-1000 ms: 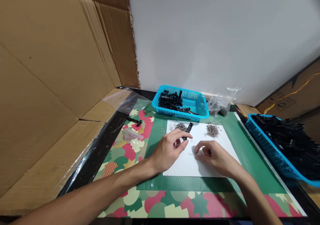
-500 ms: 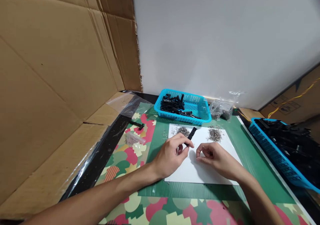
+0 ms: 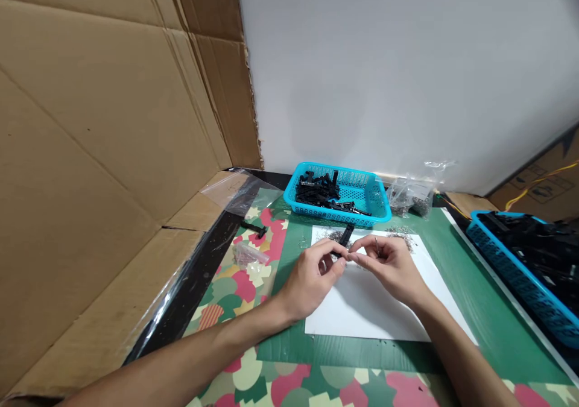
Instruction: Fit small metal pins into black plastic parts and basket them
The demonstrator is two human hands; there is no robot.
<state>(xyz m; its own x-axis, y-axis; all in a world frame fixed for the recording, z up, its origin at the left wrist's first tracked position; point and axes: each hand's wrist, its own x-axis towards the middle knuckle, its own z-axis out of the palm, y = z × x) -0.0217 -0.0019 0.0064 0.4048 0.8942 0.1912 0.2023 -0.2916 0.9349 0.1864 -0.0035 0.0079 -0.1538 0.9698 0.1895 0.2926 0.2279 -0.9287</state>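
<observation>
My left hand (image 3: 310,280) is closed around a narrow black plastic piece (image 3: 347,234), whose upper end sticks out above the fingers. The fingertips of my right hand (image 3: 394,268) are pinched together and meet the left fingertips at the lower part of that piece. Whatever they pinch is too small to make out. Both hands are over a sheet of white paper (image 3: 362,313). Behind the left hand is a pile of small metal parts (image 3: 335,237), partly covered. Another heap of small metal pieces (image 3: 401,236) shows behind the right hand.
A blue basket (image 3: 337,214) with black parts stands at the back, beside clear bags (image 3: 409,199). A second blue basket (image 3: 520,280), heaped with black parts, is on the right. Leftward lie a black part (image 3: 254,228) and a small plastic bag (image 3: 249,255). Cardboard (image 3: 113,105) walls the left side.
My right hand has moved left and up, so its fingertips now meet the left ones at the black piece. The left hand keeps its hold. The camera view has shifted slightly.
</observation>
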